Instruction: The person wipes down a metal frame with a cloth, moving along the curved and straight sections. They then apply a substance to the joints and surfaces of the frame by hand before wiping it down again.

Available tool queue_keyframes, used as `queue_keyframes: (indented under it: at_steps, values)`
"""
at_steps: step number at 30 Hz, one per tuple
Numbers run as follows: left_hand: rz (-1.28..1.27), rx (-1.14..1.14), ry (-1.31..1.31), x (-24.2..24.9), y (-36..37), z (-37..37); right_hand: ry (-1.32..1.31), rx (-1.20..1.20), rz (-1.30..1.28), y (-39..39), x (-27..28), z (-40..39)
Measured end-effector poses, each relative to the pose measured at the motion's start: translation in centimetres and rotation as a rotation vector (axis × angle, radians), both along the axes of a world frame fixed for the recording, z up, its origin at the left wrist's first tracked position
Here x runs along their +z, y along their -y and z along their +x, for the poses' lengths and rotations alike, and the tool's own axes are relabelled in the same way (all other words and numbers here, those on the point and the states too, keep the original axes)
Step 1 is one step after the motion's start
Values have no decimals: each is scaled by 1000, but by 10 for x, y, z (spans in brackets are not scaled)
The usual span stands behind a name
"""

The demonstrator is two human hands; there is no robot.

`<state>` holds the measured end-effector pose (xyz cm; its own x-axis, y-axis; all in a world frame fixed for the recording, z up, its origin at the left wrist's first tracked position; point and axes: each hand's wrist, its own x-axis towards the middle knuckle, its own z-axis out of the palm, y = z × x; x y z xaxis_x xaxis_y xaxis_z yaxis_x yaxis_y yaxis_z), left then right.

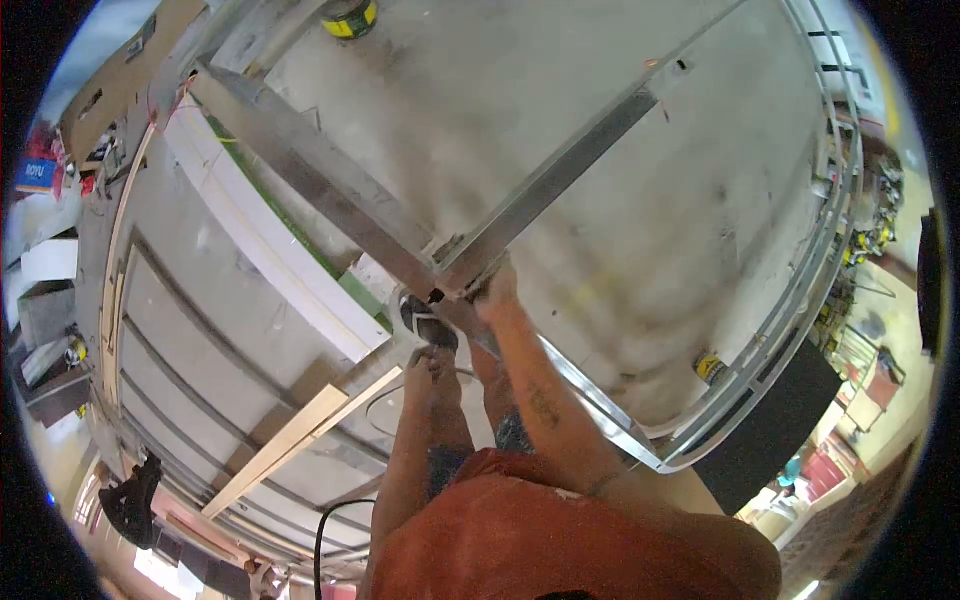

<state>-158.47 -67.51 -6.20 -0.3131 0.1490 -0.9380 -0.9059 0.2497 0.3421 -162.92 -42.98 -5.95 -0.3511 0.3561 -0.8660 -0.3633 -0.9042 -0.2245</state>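
Dark metal beams (560, 180) meet in a corner joint near the middle of the view. At that joint my right hand (497, 292) has its fingers curled round the metal, partly hidden by the beam edge. Below and to the left, my left hand (430, 362) is closed in front of my lower leg, near a dark shoe (428, 322); anything in it is too small to tell. A second dark beam (330, 200) runs from the joint to the upper left. From the joint a shiny metal strip (590, 390) goes down to the right.
A long white panel (270, 240) with a green edge lies at the left. Light wooden strips (290, 450) cross metal bars below it. A curved metal rail (800, 330) bounds the right side. Yellow-black rolls (349, 18) sit at the top and lower right. A black cable (322, 530) hangs below.
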Motion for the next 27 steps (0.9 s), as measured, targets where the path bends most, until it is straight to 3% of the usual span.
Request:
queue_keyframes:
  at_steps: [2,3,5,7,8,9,12,14,16,17,20,23,24,26,27]
  values:
    - [-45,-24,-41,-4,-8,-3,-73,73,-83,-7,5,29]
    - [-14,-10,-23,-1,-12,-7,96,453,336,-15,27,37]
    - [12,21,-5,4,-15,-16,250,846,759,-21,59,45]
    - [87,7,-40,5,-16,-23,145,226,217,-16,82,51]
    - [86,20,-36,8,-16,-24,148,239,218,-8,92,44]
    - [54,66,-24,11,-16,-28,331,183,582,2,102,33]
    - [48,75,-26,11,-12,-35,411,404,893,-6,77,38]
    - [55,32,-33,11,6,-34,845,1373,2419,-48,49,10]
    - [53,-63,-67,7,24,-45,412,1289,2612,-114,23,13]
    - [137,-1,-158,12,32,-46,436,1260,2648,-146,19,16]
    - [17,140,-137,16,43,-47,832,1116,2671,-263,25,9]
    - [-20,48,-39,-5,73,-21,816,1315,2691,-324,38,-11]
    - [-29,58,-35,-5,79,-14,1060,1586,2216,-324,44,-24]
    - [-49,80,26,-8,79,-7,1212,1774,1735,-301,47,-47]
    - [-10,128,0,-15,84,1,1135,1718,1634,-262,49,-48]
